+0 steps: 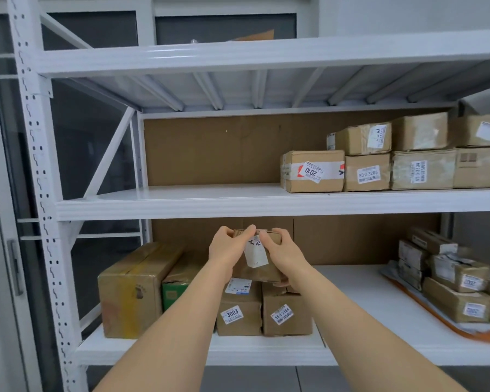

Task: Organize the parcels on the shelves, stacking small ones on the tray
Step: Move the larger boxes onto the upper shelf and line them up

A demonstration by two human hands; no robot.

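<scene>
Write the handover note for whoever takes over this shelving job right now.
Left hand and right hand both grip one small labelled parcel, held above the 3003 box and its neighbour on the lower shelf.
Orange tray at the lower shelf's right already carries a stack of small parcels.
Middle shelf: boxes stacked at the right, left half bare.
Left to do: probably place the held parcel, likely on the tray, then sort the rest.

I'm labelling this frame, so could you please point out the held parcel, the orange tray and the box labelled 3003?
Held parcel (pixel 256 254): head view, white label.
Orange tray (pixel 447 326): head view, front rim.
Box labelled 3003 (pixel 238 321): head view, front face.
</scene>
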